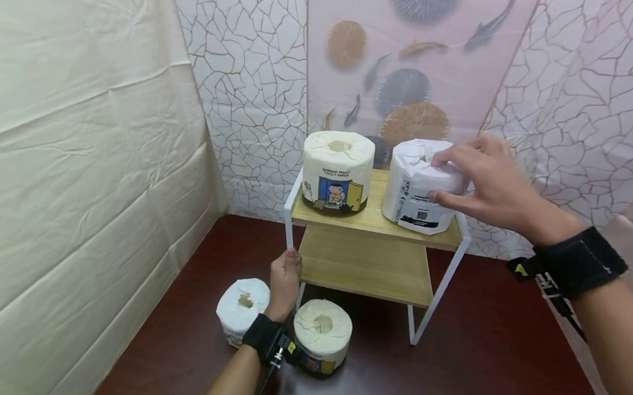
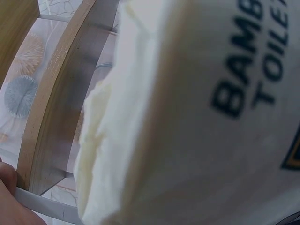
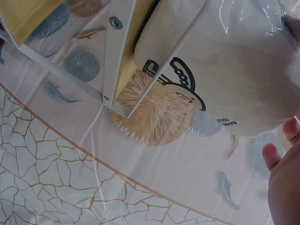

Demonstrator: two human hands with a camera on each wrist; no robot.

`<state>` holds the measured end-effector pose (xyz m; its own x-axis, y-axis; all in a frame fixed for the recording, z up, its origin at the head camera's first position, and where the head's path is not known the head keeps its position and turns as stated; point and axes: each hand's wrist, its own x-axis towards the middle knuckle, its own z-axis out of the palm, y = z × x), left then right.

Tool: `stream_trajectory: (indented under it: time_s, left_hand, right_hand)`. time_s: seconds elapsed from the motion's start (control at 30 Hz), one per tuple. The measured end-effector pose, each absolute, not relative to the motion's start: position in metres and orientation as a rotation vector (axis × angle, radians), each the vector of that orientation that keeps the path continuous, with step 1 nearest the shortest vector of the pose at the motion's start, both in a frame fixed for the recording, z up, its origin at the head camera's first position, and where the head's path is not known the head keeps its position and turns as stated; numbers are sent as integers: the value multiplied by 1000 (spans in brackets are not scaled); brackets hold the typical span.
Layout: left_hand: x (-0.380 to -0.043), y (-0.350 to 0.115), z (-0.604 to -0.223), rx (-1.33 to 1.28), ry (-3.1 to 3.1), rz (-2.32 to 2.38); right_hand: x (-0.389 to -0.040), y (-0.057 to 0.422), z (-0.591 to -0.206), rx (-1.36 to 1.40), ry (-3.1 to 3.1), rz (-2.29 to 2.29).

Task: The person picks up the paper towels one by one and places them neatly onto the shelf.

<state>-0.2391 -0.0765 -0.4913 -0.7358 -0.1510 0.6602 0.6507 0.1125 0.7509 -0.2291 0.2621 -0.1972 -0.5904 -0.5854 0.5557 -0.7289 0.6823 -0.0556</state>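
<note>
My right hand (image 1: 485, 180) grips a white-wrapped toilet roll (image 1: 414, 193) on the right of the shelf's top board. Its thumb presses the front side and its fingers bend over the top. In the right wrist view, fingers (image 3: 290, 129) show at the right edge beside the roll (image 3: 220, 61). Lower down, my left hand (image 1: 284, 279) holds the left white metal leg of the small two-tier shelf (image 1: 367, 263). Left on the top board stands a cream toilet roll (image 1: 337, 177) with a cartoon print.
Two more toilet rolls stand on the dark red floor by my left wrist: a white one (image 1: 241, 309) and a cream one (image 1: 322, 334). The cream one fills much of the left wrist view. Cream fabric (image 1: 75, 141) hangs along the left; a patterned sheet (image 1: 246, 93) hangs behind the shelf.
</note>
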Motion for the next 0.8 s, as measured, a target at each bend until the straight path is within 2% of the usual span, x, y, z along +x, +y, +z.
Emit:
stream_trajectory:
  time_s: [0.8]
  left_hand:
    - [-239, -75, -493, -463, -1784, -1721]
  right_hand:
    - [-238, 292, -215, 1094, -2301, 500]
